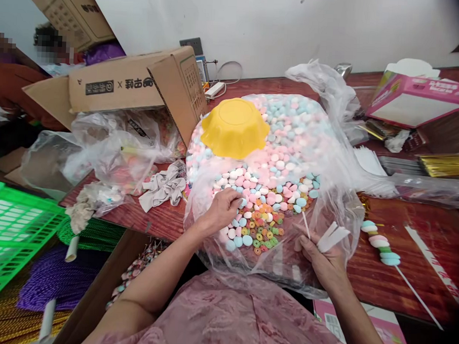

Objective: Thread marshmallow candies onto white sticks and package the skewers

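My left hand [225, 208] is closed in a pinch over a pile of pastel marshmallows [248, 183], a light-blue marshmallow [242, 203] at its fingertips. In front of it lie small coloured ring candies [265, 229]. My right hand [322, 254] is closed on a thin white stick [306, 225], which points up, its top bare. White paper strips [333, 237] also stick out from between this hand's fingers. To the right, a finished-looking skewer [380, 244] of marshmallows and coloured pieces lies on the table [373, 279]. Clear plastic sheeting [327, 201] surrounds the pile.
An upside-down yellow bowl [235, 129] sits on the marshmallows. An open cardboard box [119, 86] and a grey cloth [164, 187] are at left, a green basket [14, 233] lower left. A pink box [423, 97] and gold ties [446, 166] lie right. Another person is far left.
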A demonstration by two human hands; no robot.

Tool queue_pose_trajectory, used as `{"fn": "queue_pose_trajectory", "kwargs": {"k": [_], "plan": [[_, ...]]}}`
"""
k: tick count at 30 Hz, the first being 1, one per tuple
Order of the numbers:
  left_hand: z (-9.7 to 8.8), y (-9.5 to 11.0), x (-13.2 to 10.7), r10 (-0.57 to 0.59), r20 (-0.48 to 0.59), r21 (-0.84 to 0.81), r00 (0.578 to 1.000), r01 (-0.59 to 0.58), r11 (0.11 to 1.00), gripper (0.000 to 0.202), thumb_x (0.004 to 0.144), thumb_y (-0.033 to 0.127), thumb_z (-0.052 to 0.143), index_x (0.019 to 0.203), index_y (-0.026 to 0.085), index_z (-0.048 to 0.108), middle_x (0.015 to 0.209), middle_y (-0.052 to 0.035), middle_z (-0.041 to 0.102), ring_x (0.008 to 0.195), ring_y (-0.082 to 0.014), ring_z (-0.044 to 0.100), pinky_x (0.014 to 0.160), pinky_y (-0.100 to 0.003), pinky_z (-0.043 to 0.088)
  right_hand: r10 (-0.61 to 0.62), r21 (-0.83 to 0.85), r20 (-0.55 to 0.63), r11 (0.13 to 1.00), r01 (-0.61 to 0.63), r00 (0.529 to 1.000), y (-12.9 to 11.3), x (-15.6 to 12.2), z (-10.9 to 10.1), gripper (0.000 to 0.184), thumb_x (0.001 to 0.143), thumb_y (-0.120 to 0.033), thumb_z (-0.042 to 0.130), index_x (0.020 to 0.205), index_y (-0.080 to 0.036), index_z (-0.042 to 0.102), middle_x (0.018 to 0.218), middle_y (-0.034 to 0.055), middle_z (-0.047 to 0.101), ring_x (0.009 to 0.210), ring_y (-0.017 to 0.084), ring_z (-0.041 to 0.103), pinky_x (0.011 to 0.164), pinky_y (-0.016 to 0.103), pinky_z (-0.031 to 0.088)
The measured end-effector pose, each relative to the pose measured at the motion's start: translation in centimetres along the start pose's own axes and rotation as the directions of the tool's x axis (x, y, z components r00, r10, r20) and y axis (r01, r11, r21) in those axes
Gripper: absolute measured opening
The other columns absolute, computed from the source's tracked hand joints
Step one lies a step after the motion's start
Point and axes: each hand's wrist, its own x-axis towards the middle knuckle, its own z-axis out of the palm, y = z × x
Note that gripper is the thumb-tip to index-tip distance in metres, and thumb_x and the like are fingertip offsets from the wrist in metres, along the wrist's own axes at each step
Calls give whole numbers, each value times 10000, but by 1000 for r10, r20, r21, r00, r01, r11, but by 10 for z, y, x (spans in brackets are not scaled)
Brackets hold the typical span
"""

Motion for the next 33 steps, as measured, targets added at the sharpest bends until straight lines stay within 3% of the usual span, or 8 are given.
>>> {"fn": "queue_pose_trajectory", "kwargs": {"k": [5,9,16,19,22,25,28,33], "plan": [[18,-5,3,86,42,119,995,-90,989,306,839,52,444,1039,147,656,865,-64,637,806,-172,591,766,-312,509,-100,-194,76,974,113,992,0,1,1,448,867,-552,572,1128,-232,747,675,5,638,611,167,552,588,285,488],[23,-8,-11,282,130,263,951,-307,915,538,771,-31,405,1277,90,544,1160,-179,603,1044,-245,573,881,-414,518,-113,-189,108,973,132,988,-1,0,1,420,892,-513,559,1207,-280,710,857,19,719,815,200,640,799,336,533],[17,-10,-17,481,223,209,848,-523,826,365,875,36,413,1174,107,609,1174,-180,663,1030,-240,622,866,-443,536,-119,-135,-44,984,112,992,8,0,2,341,847,-467,632,1039,-223,773,688,8,708,670,189,654,668,323,560],[17,-3,-17,378,58,59,924,-381,923,264,915,148,493,1115,129,662,1039,-146,709,947,-226,651,836,-421,548,-223,-225,-52,952,207,973,8,-6,1,310,880,-401,603,1083,-223,756,885,36,765,763,200,699,725,331,576],[15,16,-18,21,-116,-352,993,-61,934,329,891,288,618,1190,158,662,1019,-102,711,845,-189,672,753,-357,578,-376,-334,44,867,369,925,-6,-15,1,324,885,-292,578,1174,-258,721,1081,45,749,871,221,724,799,349,590],[10,39,-17,-294,61,-781,954,230,581,423,796,347,746,1183,185,688,949,-45,710,697,-131,665,672,-297,592,-505,-365,174,764,532,845,-29,-22,7,456,852,-175,537,1276,-288,663,1164,30,718,926,225,733,824,345,601],[8,58,-16,-369,185,-916,911,295,271,388,676,318,848,1030,192,753,930,-31,729,765,-136,673,748,-301,594,-547,-339,238,727,597,802,-46,-21,17,593,808,-80,455,1346,-278,607,1216,17,691,1001,207,721,857,320,599],[13,64,-17,-428,169,-942,888,273,194,382,598,249,890,957,199,774,904,-19,739,816,-122,650,746,-238,542,-514,-331,239,754,567,824,-46,-19,24,655,753,-61,434,1353,-263,601,1262,19,662,1069,214,697,902,334,584]]}}
